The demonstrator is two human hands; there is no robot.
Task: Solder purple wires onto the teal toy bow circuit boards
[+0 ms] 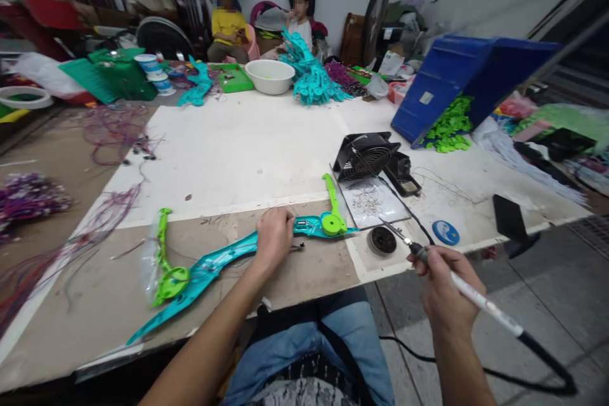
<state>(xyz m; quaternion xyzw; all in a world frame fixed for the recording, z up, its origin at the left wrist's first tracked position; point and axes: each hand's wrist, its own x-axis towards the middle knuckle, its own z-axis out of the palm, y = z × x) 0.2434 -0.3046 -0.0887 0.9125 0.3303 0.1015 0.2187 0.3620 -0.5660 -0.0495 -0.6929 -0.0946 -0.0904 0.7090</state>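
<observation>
My right hand grips a soldering iron with a white handle. The iron's tip lies above and beside a small round tin with dark contents. On the table's front part lies a long teal plastic piece shaped like a toy bow, with a green arm at its left and another green arm at its right. My left hand rests over the middle of the teal piece, fingers curled together; what they pinch is hidden. Thin wires run along the piece beside this hand.
A black fan stands behind a speckled plate, near a soldering stand. A blue bin spills green parts. Teal pieces are piled at the back, by a white basin. Wire bundles lie left. Several people sit beyond.
</observation>
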